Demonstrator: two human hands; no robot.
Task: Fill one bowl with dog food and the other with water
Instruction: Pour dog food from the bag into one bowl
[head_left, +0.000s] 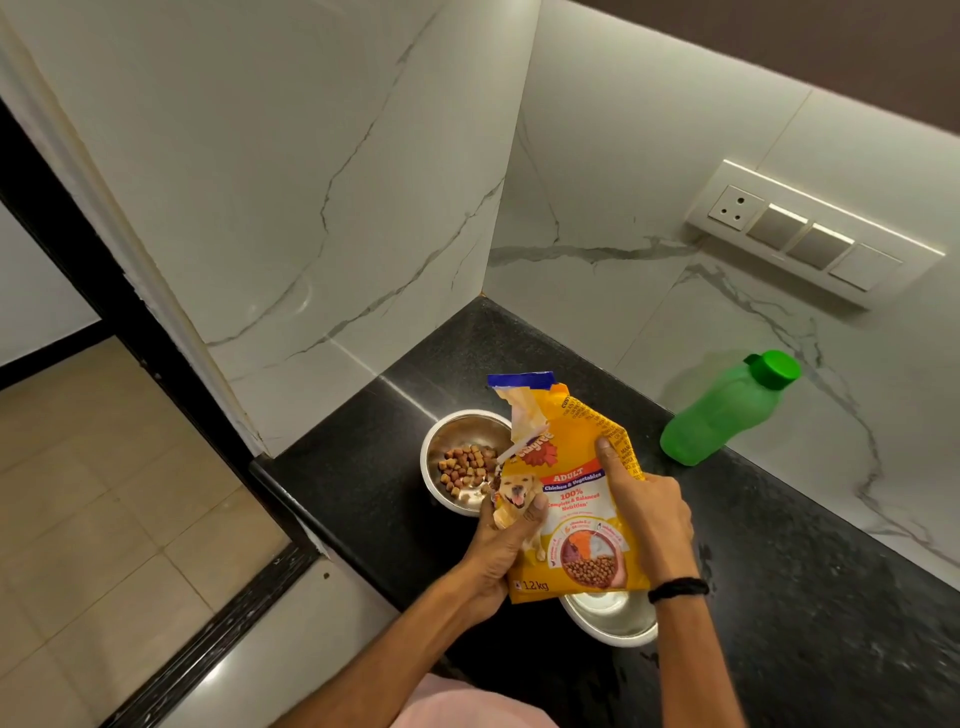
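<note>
I hold a yellow dog food bag (569, 493) over the black counter (779, 597) with both hands. My left hand (501, 545) grips its lower left edge near the torn opening. My right hand (649, 512) grips its right side. The far steel bowl (447, 441) holds brown kibble (465, 467), and the bag's open corner hangs at its right rim. The near steel bowl (613, 618) sits mostly hidden under the bag; its visible part shows no contents. A green water bottle (727, 410) with a shut green cap stands by the wall on the right.
Marble walls meet in a corner behind the bowls. A switch and socket panel (810, 234) is on the right wall. The counter's left edge drops to a tiled floor (104, 493).
</note>
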